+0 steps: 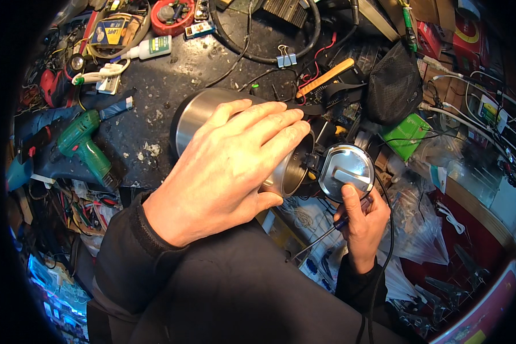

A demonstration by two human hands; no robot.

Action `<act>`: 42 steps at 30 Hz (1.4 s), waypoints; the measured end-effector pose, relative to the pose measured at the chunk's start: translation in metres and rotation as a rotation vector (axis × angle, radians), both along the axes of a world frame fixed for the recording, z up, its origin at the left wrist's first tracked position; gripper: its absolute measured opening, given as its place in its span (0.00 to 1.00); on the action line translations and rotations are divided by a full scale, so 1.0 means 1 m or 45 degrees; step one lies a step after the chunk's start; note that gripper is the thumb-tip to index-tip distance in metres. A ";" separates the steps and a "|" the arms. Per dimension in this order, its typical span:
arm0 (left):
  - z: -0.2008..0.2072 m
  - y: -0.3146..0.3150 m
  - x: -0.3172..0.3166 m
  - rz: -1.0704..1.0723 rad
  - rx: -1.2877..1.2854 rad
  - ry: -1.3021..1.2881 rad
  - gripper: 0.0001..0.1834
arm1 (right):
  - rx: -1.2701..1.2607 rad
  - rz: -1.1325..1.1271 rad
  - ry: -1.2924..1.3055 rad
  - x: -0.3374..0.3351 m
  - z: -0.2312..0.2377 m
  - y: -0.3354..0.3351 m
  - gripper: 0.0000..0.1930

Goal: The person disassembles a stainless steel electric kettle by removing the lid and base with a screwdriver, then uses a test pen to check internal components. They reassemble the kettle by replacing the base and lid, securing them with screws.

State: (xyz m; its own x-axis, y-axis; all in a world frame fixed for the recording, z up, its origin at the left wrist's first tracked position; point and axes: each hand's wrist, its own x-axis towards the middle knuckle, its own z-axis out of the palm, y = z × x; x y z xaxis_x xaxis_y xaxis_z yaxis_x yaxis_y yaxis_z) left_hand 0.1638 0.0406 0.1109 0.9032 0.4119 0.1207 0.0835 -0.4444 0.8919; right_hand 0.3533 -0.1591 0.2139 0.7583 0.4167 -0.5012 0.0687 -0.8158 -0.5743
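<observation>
A brushed-steel kettle (199, 116) lies on its side at the near edge of the dark bench, its open mouth toward the right. Across its body lies my left hand (229, 163), closed over the steel with fingers together and thumb by the rim. The round shiny lid (348, 163) hangs swung open from a black hinge (313, 163) at the mouth. My right hand (366, 229) is closed around a screwdriver (340, 222) with a dark handle, its shaft pointing down and left. The right thumb presses on the lid's lower edge. The kettle's underside is mostly hidden.
A green cordless drill (85, 140) rests at the left. Behind lie a white glue bottle (155, 47), a blue binder clip (286, 59), an orange-edged tool (327, 77) and a black mesh pouch (394, 83). A black cable (391, 241) hangs beside my right arm.
</observation>
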 end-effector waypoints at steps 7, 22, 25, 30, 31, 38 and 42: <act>-0.005 0.005 -0.012 -0.006 -0.034 -0.024 0.55 | 0.030 -0.005 0.083 -0.002 0.001 -0.001 0.16; -0.017 0.004 -0.038 0.082 -0.103 -0.115 0.56 | 0.100 0.115 0.030 -0.019 -0.002 -0.003 0.16; -0.019 0.000 -0.033 0.091 -0.099 -0.139 0.56 | 0.068 0.097 0.041 -0.018 -0.001 -0.001 0.17; -0.018 -0.003 -0.031 0.085 -0.094 -0.154 0.55 | -0.005 0.058 0.067 -0.018 0.002 -0.003 0.19; -0.018 -0.003 -0.034 0.090 -0.109 -0.150 0.55 | 0.025 0.098 0.052 -0.020 0.002 -0.004 0.19; -0.012 0.007 -0.073 0.066 -0.088 -0.005 0.57 | 0.207 0.401 0.117 -0.038 -0.003 -0.011 0.35; 0.003 0.006 -0.086 0.108 -0.037 0.162 0.58 | 0.151 0.614 0.085 -0.035 0.001 -0.015 0.30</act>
State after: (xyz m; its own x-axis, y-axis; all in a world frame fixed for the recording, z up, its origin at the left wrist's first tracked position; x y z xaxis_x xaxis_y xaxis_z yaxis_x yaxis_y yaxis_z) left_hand 0.0775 0.0468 0.1137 0.8722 0.4890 -0.0054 0.2327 -0.4053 0.8841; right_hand 0.3185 -0.1745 0.2145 0.4331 0.7691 -0.4699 0.3818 -0.6288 -0.6773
